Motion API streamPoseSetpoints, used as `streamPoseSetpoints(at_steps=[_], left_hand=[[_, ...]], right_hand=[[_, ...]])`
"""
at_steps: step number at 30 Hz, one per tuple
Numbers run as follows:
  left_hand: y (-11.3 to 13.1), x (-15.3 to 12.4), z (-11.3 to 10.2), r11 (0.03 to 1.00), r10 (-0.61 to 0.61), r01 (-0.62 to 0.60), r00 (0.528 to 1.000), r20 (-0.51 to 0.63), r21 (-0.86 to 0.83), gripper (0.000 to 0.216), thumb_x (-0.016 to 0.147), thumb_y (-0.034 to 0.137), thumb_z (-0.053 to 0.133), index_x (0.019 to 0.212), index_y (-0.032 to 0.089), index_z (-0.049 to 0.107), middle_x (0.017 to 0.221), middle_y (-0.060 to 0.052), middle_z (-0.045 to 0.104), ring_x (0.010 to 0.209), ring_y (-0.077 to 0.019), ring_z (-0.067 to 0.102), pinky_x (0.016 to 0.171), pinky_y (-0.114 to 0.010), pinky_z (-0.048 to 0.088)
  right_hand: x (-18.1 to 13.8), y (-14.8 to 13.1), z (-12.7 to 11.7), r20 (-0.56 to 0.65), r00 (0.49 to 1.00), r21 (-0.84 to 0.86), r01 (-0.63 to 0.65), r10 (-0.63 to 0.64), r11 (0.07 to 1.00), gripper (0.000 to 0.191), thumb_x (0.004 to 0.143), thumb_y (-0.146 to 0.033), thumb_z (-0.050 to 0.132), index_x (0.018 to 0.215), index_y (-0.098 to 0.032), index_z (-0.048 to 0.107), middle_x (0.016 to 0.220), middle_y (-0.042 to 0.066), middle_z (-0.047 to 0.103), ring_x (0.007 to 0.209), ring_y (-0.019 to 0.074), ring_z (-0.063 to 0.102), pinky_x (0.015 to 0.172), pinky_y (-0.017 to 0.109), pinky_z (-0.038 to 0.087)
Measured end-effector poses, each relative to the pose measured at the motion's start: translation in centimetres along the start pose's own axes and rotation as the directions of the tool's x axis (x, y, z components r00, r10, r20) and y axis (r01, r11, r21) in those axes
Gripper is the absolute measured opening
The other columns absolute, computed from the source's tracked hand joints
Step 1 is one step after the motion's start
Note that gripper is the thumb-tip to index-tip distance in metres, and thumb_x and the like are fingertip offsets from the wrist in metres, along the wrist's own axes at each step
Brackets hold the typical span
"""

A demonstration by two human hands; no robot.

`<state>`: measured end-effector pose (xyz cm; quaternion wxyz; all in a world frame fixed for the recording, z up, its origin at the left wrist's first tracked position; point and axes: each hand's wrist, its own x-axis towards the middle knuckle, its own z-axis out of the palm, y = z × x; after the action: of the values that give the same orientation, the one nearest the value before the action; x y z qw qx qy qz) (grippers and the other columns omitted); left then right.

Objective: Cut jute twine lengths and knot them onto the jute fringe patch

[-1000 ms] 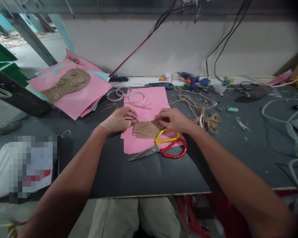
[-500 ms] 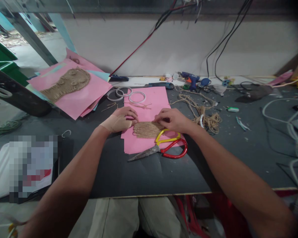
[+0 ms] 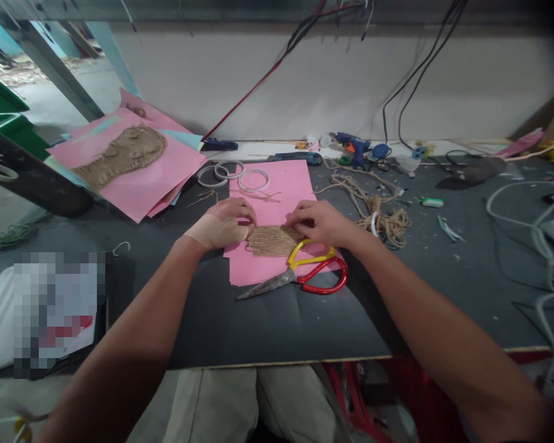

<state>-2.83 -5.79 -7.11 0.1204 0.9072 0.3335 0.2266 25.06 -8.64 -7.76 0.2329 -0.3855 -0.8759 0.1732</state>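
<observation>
A flat panel of jute twine, laid in close rows, lies on pink paper in front of me. My left hand, with a beige wrap around palm and wrist, has its curled fingers at the panel's upper left corner. At the upper right edge, my right hand pinches down on the twine with thumb and fingers together. The fingertips partly hide what they grip. Scissors with one yellow and one red handle lie just below, overlapping the panel's lower right corner, blades pointing left.
Three tape rings sit behind my left hand. A loose twine bundle lies to the right. Pink sheets bearing a twine shape are at the back left. A blue glue gun rests near the wall, and cables run along the right side.
Both hands stay at the panel's upper edge with almost no movement. The whole view has shifted very slightly.
</observation>
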Motion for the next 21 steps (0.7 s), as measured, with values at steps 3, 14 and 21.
streamPoseSetpoints(at_steps=[3,14,21], left_hand=[[0.04,-0.11,0.05,1.0,-0.006,0.007,1.0,0.006,-0.01,0.017,0.079,0.012,0.061,0.084,0.02,0.075,0.097,-0.004,0.074,0.097,-0.0197,0.066,0.092,-0.034,0.051],[0.67,-0.23,0.25,0.995,-0.056,0.061,0.996,0.064,-0.082,0.028,0.087,0.019,0.058,0.101,0.028,0.081,0.105,-0.003,0.074,0.102,-0.0202,0.065,0.095,-0.036,0.05],[0.5,-0.23,0.5,0.996,-0.053,0.057,0.997,0.063,-0.062,0.03,0.085,0.016,0.057,0.102,0.027,0.08,0.106,-0.003,0.074,0.104,-0.0202,0.064,0.096,-0.035,0.05]], right_hand=[[-0.01,0.03,0.06,0.001,1.0,-0.002,0.003,-0.003,1.0,0.026,0.086,-0.009,0.062,0.102,-0.019,0.08,0.095,0.007,0.072,0.081,0.0161,0.067,0.073,0.028,0.049],[0.15,-0.19,0.0,0.015,1.0,-0.005,-0.01,0.01,1.0,0.028,0.086,-0.009,0.059,0.101,-0.021,0.08,0.093,0.006,0.07,0.079,0.0161,0.065,0.071,0.028,0.048],[0.08,-0.13,-0.06,0.012,1.0,-0.003,-0.015,0.016,1.0,0.027,0.086,-0.01,0.06,0.101,-0.021,0.08,0.093,0.007,0.07,0.08,0.0163,0.065,0.073,0.027,0.048]])
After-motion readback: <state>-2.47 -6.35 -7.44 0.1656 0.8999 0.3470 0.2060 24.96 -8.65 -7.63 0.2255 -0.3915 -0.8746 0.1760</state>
